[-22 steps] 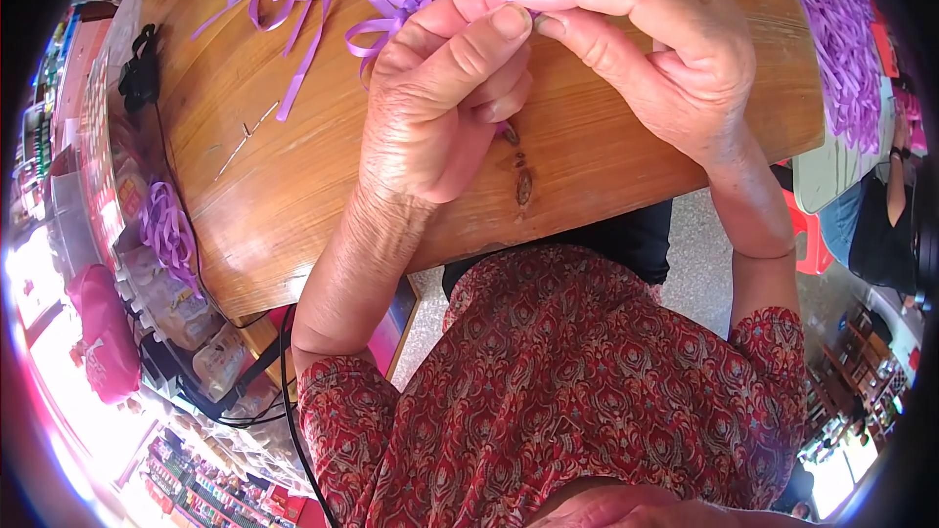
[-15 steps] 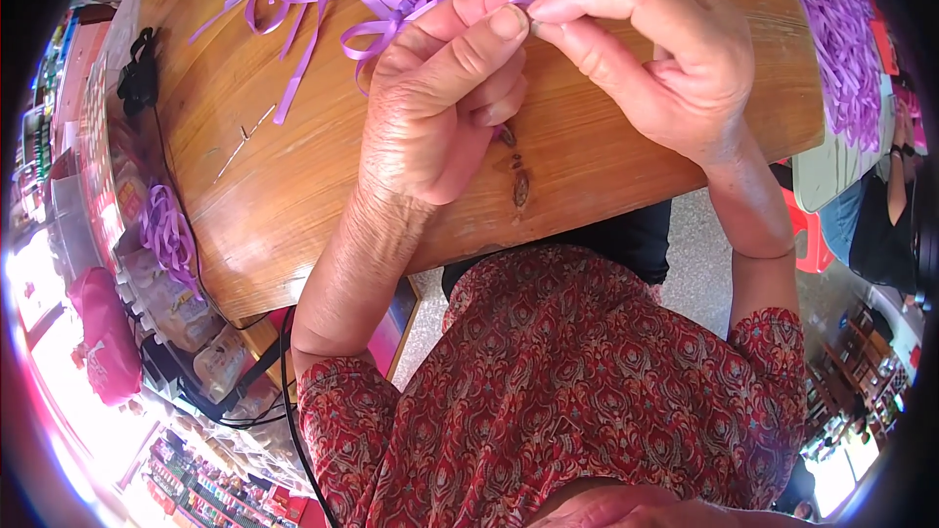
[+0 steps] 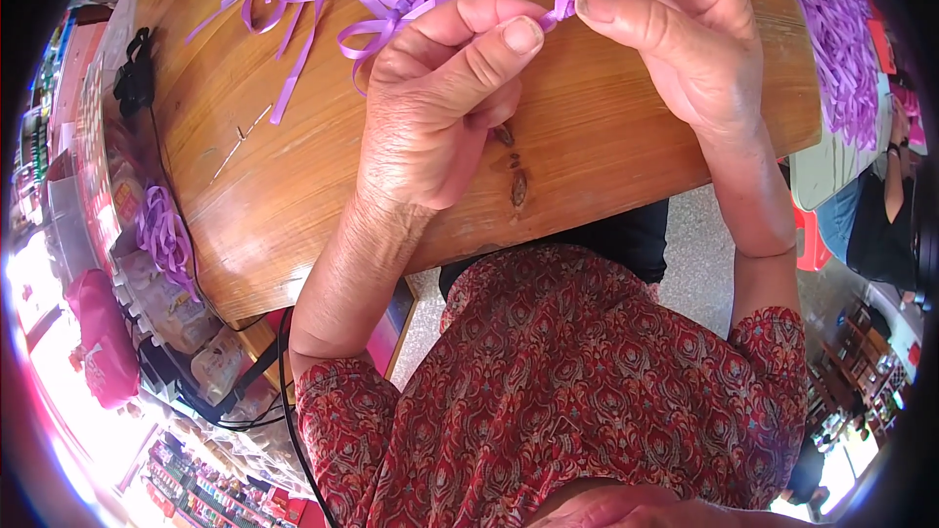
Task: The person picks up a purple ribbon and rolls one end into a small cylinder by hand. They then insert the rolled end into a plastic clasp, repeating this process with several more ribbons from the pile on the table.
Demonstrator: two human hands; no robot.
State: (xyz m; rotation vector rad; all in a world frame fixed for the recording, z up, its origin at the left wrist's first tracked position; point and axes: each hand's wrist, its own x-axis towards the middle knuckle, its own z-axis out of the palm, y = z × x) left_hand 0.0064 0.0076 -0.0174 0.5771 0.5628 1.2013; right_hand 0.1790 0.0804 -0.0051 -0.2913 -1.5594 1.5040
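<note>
Between my two hands, above the wooden table, a small folded knot of purple ribbon [image 3: 560,10] shows. My left hand [image 3: 445,88] pinches its near side between thumb and index finger, the other fingers curled under. On the knot's other side, my right hand [image 3: 675,29] closes thumb and fingertips on the ribbon. Just beyond my left hand lies a loose heap of purple ribbons [image 3: 391,5], with loops and long tails spread over the table. How far the held ribbon joins that heap is hidden behind my fingers.
A thin metal needle-like tool [image 3: 241,142] lies on the wooden table [image 3: 293,205]. A thick bundle of purple ribbons [image 3: 831,39] hangs at the right edge. More ribbon [image 3: 166,235], a black cable [image 3: 137,78] and a pink pouch [image 3: 103,337] are at left. Someone sits at far right.
My hands have drawn slightly apart, the right one shifting right and turning its thumb toward me. The folded purple knot between them now shows, where fingertips covered most of it before.
</note>
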